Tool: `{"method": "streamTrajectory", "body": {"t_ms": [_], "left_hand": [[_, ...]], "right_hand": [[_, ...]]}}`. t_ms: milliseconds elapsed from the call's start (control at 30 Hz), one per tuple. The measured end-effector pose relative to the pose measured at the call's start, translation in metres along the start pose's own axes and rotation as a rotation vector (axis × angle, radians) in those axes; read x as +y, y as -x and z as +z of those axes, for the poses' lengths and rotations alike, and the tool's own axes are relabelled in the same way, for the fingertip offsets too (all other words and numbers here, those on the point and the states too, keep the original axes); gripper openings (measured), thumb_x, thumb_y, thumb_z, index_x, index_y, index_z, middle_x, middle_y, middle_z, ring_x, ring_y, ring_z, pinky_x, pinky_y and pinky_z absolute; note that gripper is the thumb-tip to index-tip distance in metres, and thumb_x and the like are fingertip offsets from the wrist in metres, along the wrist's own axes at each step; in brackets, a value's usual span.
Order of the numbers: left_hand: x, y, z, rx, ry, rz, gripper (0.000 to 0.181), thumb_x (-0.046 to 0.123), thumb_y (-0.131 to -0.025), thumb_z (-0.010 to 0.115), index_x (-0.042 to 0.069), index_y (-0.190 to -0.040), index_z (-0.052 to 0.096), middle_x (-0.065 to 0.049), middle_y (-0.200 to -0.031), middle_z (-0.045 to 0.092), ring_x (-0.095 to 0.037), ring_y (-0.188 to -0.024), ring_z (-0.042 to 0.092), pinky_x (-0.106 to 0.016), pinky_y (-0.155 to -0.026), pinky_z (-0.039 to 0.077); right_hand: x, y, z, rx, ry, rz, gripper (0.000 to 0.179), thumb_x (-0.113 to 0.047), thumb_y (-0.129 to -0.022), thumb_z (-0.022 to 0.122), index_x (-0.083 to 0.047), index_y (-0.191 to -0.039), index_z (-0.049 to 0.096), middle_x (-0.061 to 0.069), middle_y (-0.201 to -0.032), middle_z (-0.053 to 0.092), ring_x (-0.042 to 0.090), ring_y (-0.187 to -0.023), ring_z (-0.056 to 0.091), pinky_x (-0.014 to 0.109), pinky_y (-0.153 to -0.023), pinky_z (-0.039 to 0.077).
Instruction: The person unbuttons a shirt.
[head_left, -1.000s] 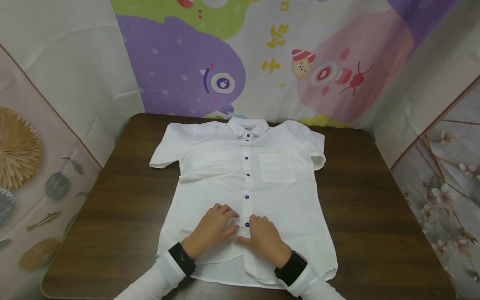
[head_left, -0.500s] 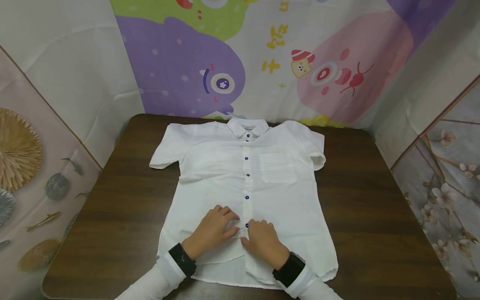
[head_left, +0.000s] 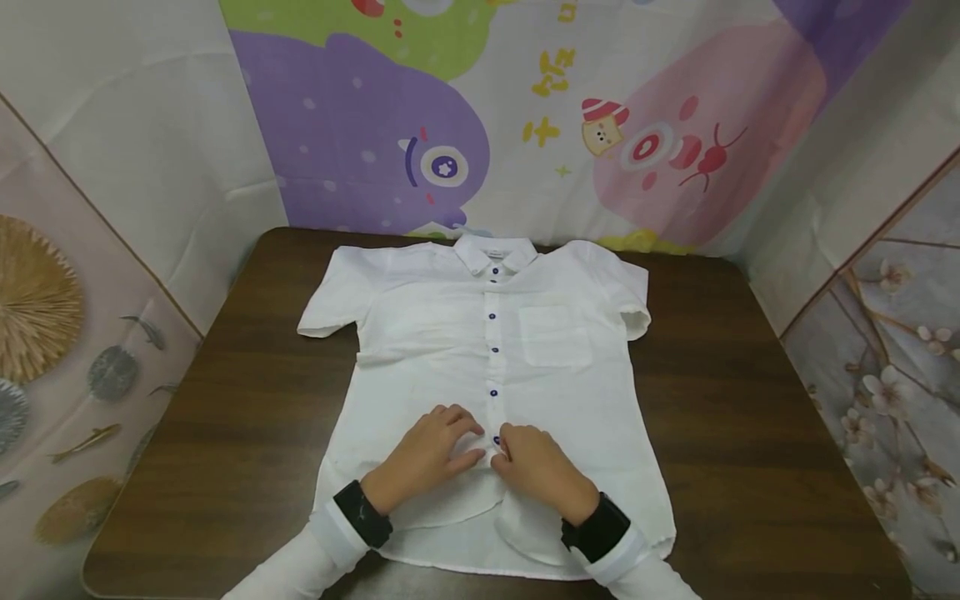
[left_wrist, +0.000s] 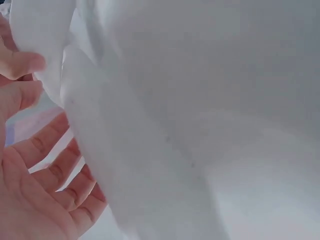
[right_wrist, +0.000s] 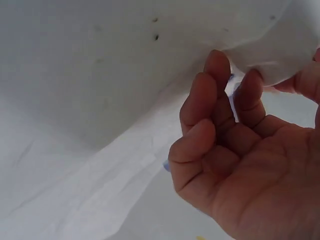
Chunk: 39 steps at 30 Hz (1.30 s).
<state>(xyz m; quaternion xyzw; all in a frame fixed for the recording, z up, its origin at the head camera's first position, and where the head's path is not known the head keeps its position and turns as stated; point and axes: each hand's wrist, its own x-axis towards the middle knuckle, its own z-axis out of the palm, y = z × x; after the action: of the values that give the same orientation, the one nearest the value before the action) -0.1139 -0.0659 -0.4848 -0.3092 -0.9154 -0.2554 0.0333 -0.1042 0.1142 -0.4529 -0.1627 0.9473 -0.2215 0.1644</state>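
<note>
A white short-sleeved button-up shirt [head_left: 427, 375] lies front up, its collar toward the far side. Dark blue buttons run down its front placket. My left hand [head_left: 426, 454] rests on the lower front, left of the placket, thumb and fingers apart; its loosely bent fingers [left_wrist: 55, 170] show beside the cloth in the left wrist view. My right hand [head_left: 543, 467] pinches the placket edge by the lowest visible button [head_left: 497, 440]. In the right wrist view its other fingers [right_wrist: 192, 145] are curled, and the pinched cloth [right_wrist: 277, 65] is partly hidden.
The shirt lies on a dark brown wooden table [head_left: 720, 417] with rounded corners. Behind the table hangs a cartoon-printed cloth [head_left: 375, 125]. Patterned panels flank it, with flowers on the right panel [head_left: 885, 400].
My right hand has moved slightly away from me and its fingers have closed on the placket edge. The lower right hem flap has lifted and shifted. My left hand has barely moved.
</note>
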Motion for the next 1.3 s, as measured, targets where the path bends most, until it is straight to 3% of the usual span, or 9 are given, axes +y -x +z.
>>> {"method": "streamTrajectory", "body": {"t_ms": [200, 333, 700, 900, 1033, 1200, 1300], "left_hand": [[0.006, -0.006, -0.008, 0.002, 0.022, 0.012, 0.029, 0.038, -0.083, 0.063, 0.015, -0.100, 0.065, 0.001, -0.099, 0.060, -0.016, -0.091, 0.054, -0.032, -0.076, 0.045], [0.011, -0.013, -0.013, 0.008, 0.020, -0.014, 0.033, 0.040, -0.083, 0.061, 0.013, -0.103, 0.065, 0.000, -0.100, 0.061, -0.016, -0.091, 0.055, -0.031, -0.077, 0.046], [0.025, -0.035, -0.025, 0.108, 0.073, -0.064, 0.032, 0.035, -0.087, 0.058, 0.010, -0.107, 0.061, -0.002, -0.100, 0.063, -0.016, -0.093, 0.056, -0.031, -0.078, 0.048], [0.027, -0.048, -0.034, 0.197, 0.173, -0.049, 0.025, 0.026, -0.091, 0.054, 0.009, -0.109, 0.060, -0.003, -0.108, 0.061, -0.017, -0.098, 0.054, -0.031, -0.085, 0.046], [0.029, -0.057, -0.041, 0.260, 0.267, -0.031, 0.025, 0.023, -0.093, 0.052, 0.009, -0.111, 0.060, -0.004, -0.110, 0.061, -0.017, -0.101, 0.052, -0.032, -0.089, 0.044], [0.034, -0.066, -0.050, 0.318, 0.390, -0.059, 0.020, 0.020, -0.090, 0.056, 0.009, -0.106, 0.063, -0.003, -0.097, 0.064, -0.015, -0.089, 0.055, -0.030, -0.078, 0.047], [0.037, -0.068, -0.051, 0.353, 0.407, -0.062, 0.018, 0.019, -0.088, 0.059, 0.009, -0.101, 0.065, -0.002, -0.086, 0.062, -0.013, -0.079, 0.054, -0.026, -0.068, 0.046]], "right_hand": [[-0.002, 0.001, -0.019, 0.017, -0.077, 0.015, 0.014, -0.015, -0.084, 0.056, -0.011, -0.073, 0.047, -0.002, -0.060, 0.041, 0.011, -0.055, 0.041, 0.023, -0.049, 0.031], [-0.003, 0.001, -0.030, 0.062, -0.115, -0.007, 0.013, -0.013, -0.084, 0.056, -0.011, -0.074, 0.048, -0.002, -0.060, 0.041, 0.011, -0.055, 0.041, 0.022, -0.048, 0.031], [-0.003, -0.001, -0.052, 0.194, -0.241, -0.084, 0.009, -0.010, -0.086, 0.053, -0.010, -0.078, 0.048, -0.002, -0.067, 0.049, 0.010, -0.058, 0.044, 0.022, -0.050, 0.037], [-0.005, 0.000, -0.063, 0.307, -0.325, -0.163, 0.005, -0.011, -0.089, 0.052, -0.010, -0.084, 0.051, -0.001, -0.079, 0.055, 0.012, -0.077, 0.055, 0.027, -0.070, 0.048], [-0.007, -0.001, -0.070, 0.398, -0.352, -0.191, 0.004, -0.013, -0.090, 0.052, -0.010, -0.088, 0.053, 0.000, -0.084, 0.058, 0.012, -0.080, 0.056, 0.027, -0.070, 0.048], [-0.007, 0.000, -0.075, 0.472, -0.374, -0.210, 0.004, -0.013, -0.090, 0.053, -0.009, -0.090, 0.053, 0.003, -0.093, 0.061, 0.015, -0.086, 0.058, 0.032, -0.076, 0.050], [-0.007, 0.000, -0.074, 0.503, -0.394, -0.217, 0.006, -0.011, -0.089, 0.055, -0.007, -0.093, 0.052, 0.005, -0.095, 0.061, 0.017, -0.088, 0.058, 0.036, -0.081, 0.049]]}}
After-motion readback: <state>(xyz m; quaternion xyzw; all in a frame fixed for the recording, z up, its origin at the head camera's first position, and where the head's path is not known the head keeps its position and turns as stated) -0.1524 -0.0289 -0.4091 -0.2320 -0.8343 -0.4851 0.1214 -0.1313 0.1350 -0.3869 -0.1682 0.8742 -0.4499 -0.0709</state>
